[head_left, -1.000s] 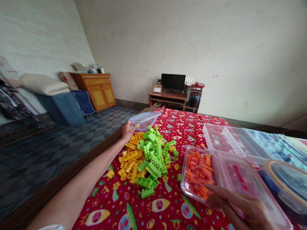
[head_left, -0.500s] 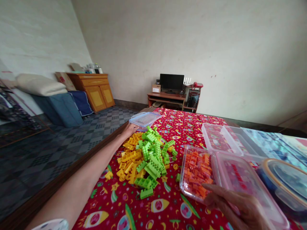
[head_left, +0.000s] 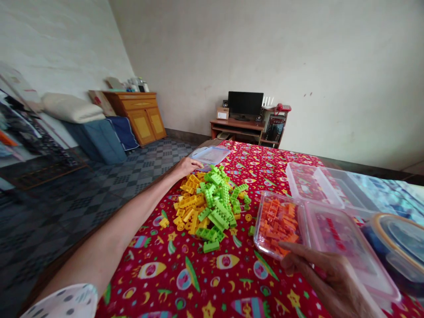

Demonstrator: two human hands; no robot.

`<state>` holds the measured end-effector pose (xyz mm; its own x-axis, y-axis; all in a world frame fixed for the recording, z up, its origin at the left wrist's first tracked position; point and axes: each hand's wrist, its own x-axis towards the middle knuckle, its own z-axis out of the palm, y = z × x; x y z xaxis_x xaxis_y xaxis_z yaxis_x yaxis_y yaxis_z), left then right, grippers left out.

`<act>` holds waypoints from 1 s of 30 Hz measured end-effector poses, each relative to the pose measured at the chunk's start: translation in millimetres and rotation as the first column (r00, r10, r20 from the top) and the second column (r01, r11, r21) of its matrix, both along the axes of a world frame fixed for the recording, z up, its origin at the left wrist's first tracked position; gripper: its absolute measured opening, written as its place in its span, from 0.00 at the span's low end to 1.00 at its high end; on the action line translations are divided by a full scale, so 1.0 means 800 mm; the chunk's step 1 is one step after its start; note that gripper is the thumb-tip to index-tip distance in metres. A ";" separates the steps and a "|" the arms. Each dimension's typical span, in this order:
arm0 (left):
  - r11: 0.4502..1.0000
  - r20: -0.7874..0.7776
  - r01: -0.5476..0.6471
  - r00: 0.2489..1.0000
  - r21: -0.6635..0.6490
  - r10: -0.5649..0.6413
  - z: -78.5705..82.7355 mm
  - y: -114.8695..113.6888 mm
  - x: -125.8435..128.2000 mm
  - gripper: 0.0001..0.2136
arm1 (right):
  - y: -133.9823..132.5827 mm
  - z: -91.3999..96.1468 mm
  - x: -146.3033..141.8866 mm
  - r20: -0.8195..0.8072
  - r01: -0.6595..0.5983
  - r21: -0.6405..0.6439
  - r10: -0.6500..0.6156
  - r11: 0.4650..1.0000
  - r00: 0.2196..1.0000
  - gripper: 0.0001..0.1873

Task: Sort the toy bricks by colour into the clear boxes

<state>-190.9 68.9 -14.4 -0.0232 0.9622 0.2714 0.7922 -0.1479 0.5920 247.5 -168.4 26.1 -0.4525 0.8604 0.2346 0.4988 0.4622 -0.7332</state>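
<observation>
At the table's left edge, my left hand (head_left: 189, 166) has its fingers bent round the near edge of a clear plastic box with a blue-rimmed lid (head_left: 212, 154). Just this side of it lies a loose heap of yellow toy bricks (head_left: 190, 201) and green toy bricks (head_left: 218, 207). My right hand (head_left: 319, 271) grips the near right corner of a clear plastic box (head_left: 265, 251), index finger over the rim and thumb outside. Orange toy bricks (head_left: 278, 221) fill that box. The palm side of both hands is hidden.
Right of the orange bricks lie a pink-rimmed lid (head_left: 351, 251), a clear open tray (head_left: 311, 183) and a round container with an orange-rimmed lid (head_left: 397, 247). A red patterned cloth (head_left: 225, 282) covers the table. Behind stands a desk with a monitor (head_left: 245, 104).
The camera view has tilted down and turned slightly left, so everything sits further right and higher. Both hands keep about the same places beside the boxes; the heap looks unchanged.
</observation>
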 end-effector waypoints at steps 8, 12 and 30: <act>0.982 0.079 0.185 0.980 -0.042 -0.181 0.028 -0.048 0.016 0.06 | -0.018 -0.031 -0.023 0.060 -0.269 0.026 0.267 0.963 0.962 0.18; 0.885 0.002 0.463 0.886 -0.040 -0.464 0.042 -0.067 0.037 0.06 | -0.023 -0.038 -0.027 0.062 -0.328 0.034 0.325 0.944 0.944 0.18; 0.529 -0.273 0.777 0.457 -0.341 -0.846 0.005 -0.390 0.047 0.26 | -0.019 -0.061 -0.008 0.073 -0.207 0.049 0.203 0.977 0.976 0.17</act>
